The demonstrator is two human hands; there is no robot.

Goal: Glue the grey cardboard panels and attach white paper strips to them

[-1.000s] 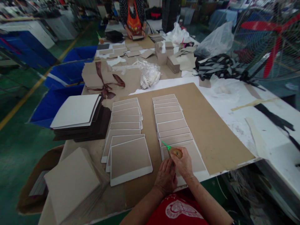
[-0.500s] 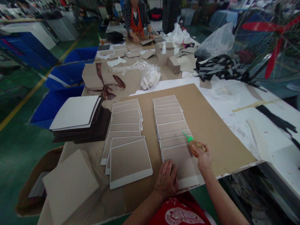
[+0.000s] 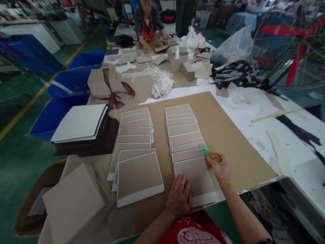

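Note:
My right hand is closed around a glue bottle with a green nozzle, its tip pointing up and left over the right-hand row of overlapping panels. Flat on the lower left corner of the nearest panel lies my left hand, fingers stretched out. The panels are grey-brown with pale edges. A second overlapping row is fanned out to the left. Both rows rest on a brown board. Whether glue is coming from the tip is too small to tell.
At the left stand a stack of dark and white sheets and a stack of beige boards. Blue bins line the table's left side. A bag of scraps lies ahead. Across the table works another person; a fan stands right.
My right hand and the bottle have shifted very slightly, while my left hand stays on the panel. The person opposite has moved their hands a little. The whole view has tilted slightly.

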